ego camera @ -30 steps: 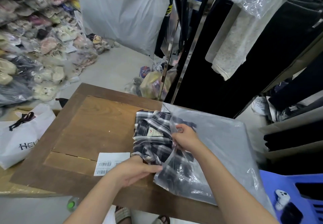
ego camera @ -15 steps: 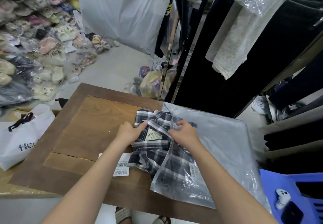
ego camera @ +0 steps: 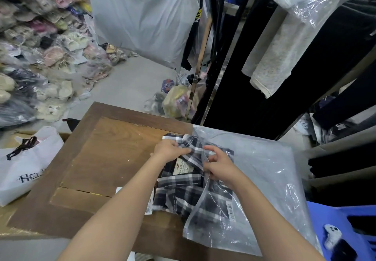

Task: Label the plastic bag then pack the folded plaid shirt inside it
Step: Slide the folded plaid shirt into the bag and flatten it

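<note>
A folded dark plaid shirt point(ego camera: 179, 191) lies on the wooden table point(ego camera: 105, 159), its right half inside a clear plastic bag point(ego camera: 262, 179). A small barcode label point(ego camera: 230, 211) is stuck on the bag near its lower edge. My left hand point(ego camera: 169, 151) grips the shirt's collar end at the far left corner. My right hand point(ego camera: 220, 165) pinches the bag's open edge over the shirt. A white barcode sheet point(ego camera: 149, 203) peeks out from under my left forearm and the shirt.
A white printed shopping bag point(ego camera: 24, 169) sits left of the table. Piles of bagged goods point(ego camera: 40, 57) fill the left floor. Hanging clothes point(ego camera: 284, 57) and a metal rack stand behind the table. A blue plastic stool point(ego camera: 325, 226) with a phone is at lower right.
My left hand moved from the shirt's near edge up to its collar end. The shirt has slid a little further into the bag, while my right hand kept hold of the bag's opening.
</note>
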